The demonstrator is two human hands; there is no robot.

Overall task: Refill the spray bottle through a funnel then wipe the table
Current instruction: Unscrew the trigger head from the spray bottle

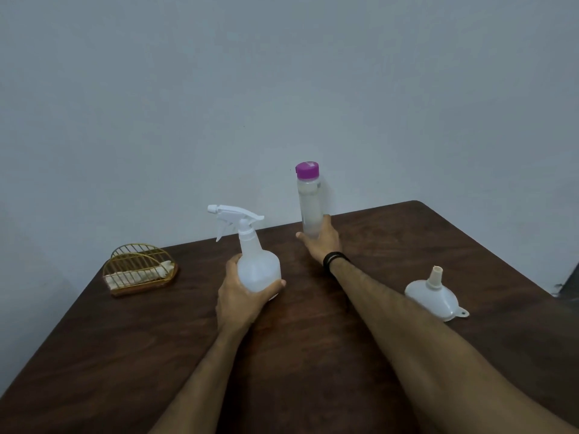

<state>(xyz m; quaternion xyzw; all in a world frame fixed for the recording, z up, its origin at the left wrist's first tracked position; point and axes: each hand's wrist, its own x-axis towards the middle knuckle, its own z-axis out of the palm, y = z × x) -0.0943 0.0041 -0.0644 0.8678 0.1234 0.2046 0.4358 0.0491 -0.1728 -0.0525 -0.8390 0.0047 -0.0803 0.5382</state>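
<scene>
Gripping the spray bottle (258,270) around its fat lower body, the left hand (239,296) has fingers and thumb curled right round it, bottle upright, base at the table (313,355) as far as I can tell. The trigger head is still screwed on, nozzle pointing left. Over on the other side, the right hand (321,242) is wrapped around the bottom of a tall clear bottle (310,208) with a purple cap (307,170), standing near the back edge of the table. Looks like there's clear liquid in it, and the cap's still on.

So I'd say we're right at the start: both containers grabbed, nothing opened, nothing poured. Next move probably needs the sprayer head unscrewed, which takes one hand steadying the body and the other twisting the collar, so the right hand would have to let go of the refill bottle first. Then the funnel (434,296) goes in the neck. Right now it's lying mouth-down with the spout sticking up, well off to the right, past the right forearm.

Count: one spray bottle, one refill bottle, one funnel, one gold wire holder (139,270) on the left with what looks like one pale cloth (138,275) in it, presumably for the wiping bit later. One black band (334,258) on the right wrist.
</scene>
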